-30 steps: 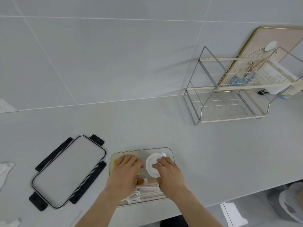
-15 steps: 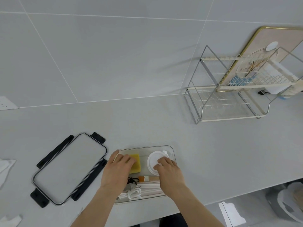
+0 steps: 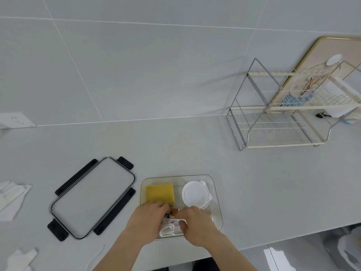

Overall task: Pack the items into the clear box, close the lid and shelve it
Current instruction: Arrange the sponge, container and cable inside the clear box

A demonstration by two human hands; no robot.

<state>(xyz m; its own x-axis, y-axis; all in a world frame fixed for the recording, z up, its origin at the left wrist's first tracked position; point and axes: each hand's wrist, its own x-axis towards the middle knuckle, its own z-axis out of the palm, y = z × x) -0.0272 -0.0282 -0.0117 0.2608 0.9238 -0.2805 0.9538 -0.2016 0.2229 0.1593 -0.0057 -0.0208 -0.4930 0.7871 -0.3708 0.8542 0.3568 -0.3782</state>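
The clear box (image 3: 216,194) sits open near the counter's front edge. Inside it lie a yellow sponge (image 3: 160,193) at the back left, a round white lid-like item (image 3: 196,196) at the back right, and a coiled white cable (image 3: 167,229) at the front. A small orange item (image 3: 174,211) shows between my hands. My left hand (image 3: 145,218) and my right hand (image 3: 197,223) both reach into the box's front half, fingers curled on the white cable bundle. The box's lid (image 3: 91,198), clear with black clips, lies flat to the left of the box.
A two-tier wire rack (image 3: 277,122) stands at the back right against the tiled wall, with a framed board (image 3: 332,55) behind it. White paper pieces (image 3: 11,200) lie at the left edge. A wall socket (image 3: 17,120) sits at far left.
Both hands have pulled back from the sponge and round white item to the box's front half, uncovering them, and now close on the white cable.
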